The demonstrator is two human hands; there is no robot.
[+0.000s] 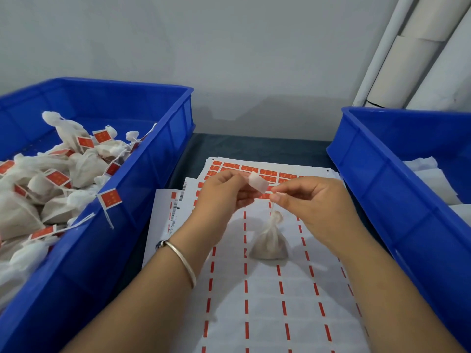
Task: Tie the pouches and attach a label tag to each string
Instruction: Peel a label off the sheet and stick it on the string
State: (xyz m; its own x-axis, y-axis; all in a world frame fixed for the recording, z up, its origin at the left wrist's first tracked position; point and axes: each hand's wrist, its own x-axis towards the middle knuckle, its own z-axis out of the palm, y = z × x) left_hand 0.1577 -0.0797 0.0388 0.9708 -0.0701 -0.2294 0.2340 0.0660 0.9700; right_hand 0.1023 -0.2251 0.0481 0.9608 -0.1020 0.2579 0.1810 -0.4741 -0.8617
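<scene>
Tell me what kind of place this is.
Probably a small hand-packing workstation: a blue bin heaped with tagged pouches, peeled label sheets on the table, and a second blue bin of white material on the right.

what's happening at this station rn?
A person is tagging small tied pouches. The left hand pinches a label tag, its white back showing, while the right hand pinches the string of a tied pouch hanging over the label sheets. Tagged pouches fill the left blue bin; the right blue bin holds white material.
</scene>
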